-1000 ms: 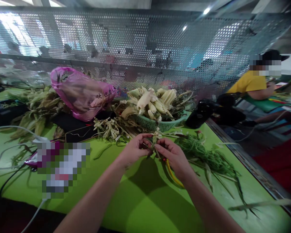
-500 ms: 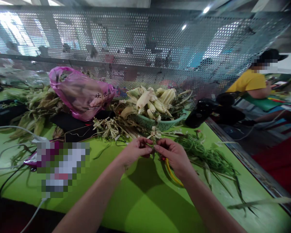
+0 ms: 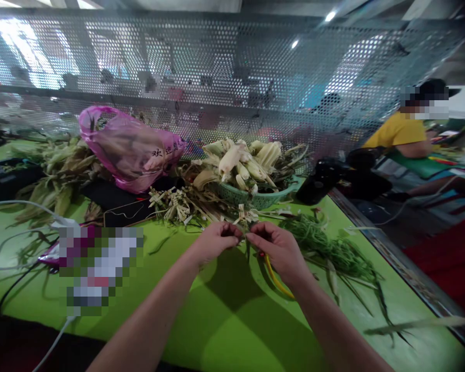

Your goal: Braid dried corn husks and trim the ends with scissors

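Observation:
My left hand and my right hand meet above the green table, fingertips pinched from both sides on a small corn husk piece. Its pale, splayed top shows above my fingers, and a thin dark green tip hangs below. The exact grip of each fingertip is partly hidden. Beneath my right palm lies a curved yellow handle, with a small red spot at its upper end; what tool it belongs to cannot be made out. Just beyond my hands sits a bundle of cut husk pieces.
A green basket heaped with pale husks stands behind. Green strands lie right, a pink plastic bag and loose husks left. Cables and a power strip occupy the left front. A person in yellow sits far right.
The husk piece has tilted a little, its top shifting slightly left and down. My left fingers have curled and shifted slightly; my right hand stays nearly in place.

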{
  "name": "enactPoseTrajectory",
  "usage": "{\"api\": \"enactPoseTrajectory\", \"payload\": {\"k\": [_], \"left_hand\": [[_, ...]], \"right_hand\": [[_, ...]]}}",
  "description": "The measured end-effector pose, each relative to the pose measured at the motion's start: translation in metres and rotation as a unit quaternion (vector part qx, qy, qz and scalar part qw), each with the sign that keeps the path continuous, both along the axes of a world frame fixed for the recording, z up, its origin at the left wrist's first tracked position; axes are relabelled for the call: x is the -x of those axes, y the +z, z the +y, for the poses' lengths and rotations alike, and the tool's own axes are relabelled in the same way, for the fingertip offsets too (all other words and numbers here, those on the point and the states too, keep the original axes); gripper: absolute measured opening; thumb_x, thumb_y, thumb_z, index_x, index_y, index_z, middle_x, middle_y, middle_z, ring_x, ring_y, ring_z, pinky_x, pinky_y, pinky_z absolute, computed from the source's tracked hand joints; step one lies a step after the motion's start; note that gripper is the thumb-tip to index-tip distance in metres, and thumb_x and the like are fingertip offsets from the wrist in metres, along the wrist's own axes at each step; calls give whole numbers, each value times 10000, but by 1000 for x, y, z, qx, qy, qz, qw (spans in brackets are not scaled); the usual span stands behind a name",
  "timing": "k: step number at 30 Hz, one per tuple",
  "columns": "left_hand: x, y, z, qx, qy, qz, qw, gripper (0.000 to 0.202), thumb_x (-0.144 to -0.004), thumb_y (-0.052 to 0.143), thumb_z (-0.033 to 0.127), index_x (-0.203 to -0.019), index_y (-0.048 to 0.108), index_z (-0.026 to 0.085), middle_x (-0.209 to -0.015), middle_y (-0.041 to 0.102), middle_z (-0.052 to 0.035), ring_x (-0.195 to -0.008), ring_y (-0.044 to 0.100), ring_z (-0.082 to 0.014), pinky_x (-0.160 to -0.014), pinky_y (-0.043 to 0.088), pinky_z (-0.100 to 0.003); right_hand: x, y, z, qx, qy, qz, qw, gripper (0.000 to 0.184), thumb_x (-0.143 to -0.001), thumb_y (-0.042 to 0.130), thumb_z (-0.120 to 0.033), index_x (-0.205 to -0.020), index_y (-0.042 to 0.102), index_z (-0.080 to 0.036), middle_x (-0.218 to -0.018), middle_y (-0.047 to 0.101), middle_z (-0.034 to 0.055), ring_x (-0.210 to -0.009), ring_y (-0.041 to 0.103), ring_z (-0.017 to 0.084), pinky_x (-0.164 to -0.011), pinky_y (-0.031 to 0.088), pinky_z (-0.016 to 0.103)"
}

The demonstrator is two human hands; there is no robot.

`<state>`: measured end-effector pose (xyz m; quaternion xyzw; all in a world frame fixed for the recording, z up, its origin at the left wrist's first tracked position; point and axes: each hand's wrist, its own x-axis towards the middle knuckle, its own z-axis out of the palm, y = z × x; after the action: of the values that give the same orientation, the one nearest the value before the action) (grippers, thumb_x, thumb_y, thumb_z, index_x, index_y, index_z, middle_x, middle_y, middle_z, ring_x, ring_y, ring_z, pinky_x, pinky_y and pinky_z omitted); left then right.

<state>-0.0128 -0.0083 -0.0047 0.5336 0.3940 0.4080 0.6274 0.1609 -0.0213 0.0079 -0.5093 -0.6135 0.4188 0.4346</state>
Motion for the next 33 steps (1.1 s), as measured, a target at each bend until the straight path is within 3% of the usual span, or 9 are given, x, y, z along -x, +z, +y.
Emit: {"api": "enactPoseTrajectory", "payload": {"k": [11,17,23,33], "left_hand": [[2,11,-6,12,22,-15,1000,86,-683,614,143,-741,552,157,-700,515,18,-683,478,-109,-681,390,-253],[-1,4,-3,4,53,-45,998,280,-696,709,248,-928,584,154,-846,598,-24,-816,532,-145,-773,409,-276],[1,3,-1,15,39,-62,997,237,-729,691,280,-899,615,133,-807,616,-28,-752,547,-131,-754,424,-275],[4,6,-2,26,24,-58,998,250,-700,724,295,-875,633,142,-709,565,13,-659,514,-103,-685,427,-252]], "right_hand": [[2,2,-3,-33,-11,-52,998,211,-743,692,-389,-780,625,-192,-686,593,7,-603,490,149,-527,379,258],[6,-2,-3,-51,10,-75,996,182,-772,664,-367,-775,641,-187,-680,625,9,-615,529,159,-574,414,272],[3,-1,-3,-34,57,-54,996,145,-804,626,-302,-888,665,-190,-837,690,42,-753,601,185,-700,467,301],[1,-2,0,-63,46,-76,994,104,-805,604,-272,-866,647,-200,-778,659,24,-721,595,182,-667,464,294]]}}
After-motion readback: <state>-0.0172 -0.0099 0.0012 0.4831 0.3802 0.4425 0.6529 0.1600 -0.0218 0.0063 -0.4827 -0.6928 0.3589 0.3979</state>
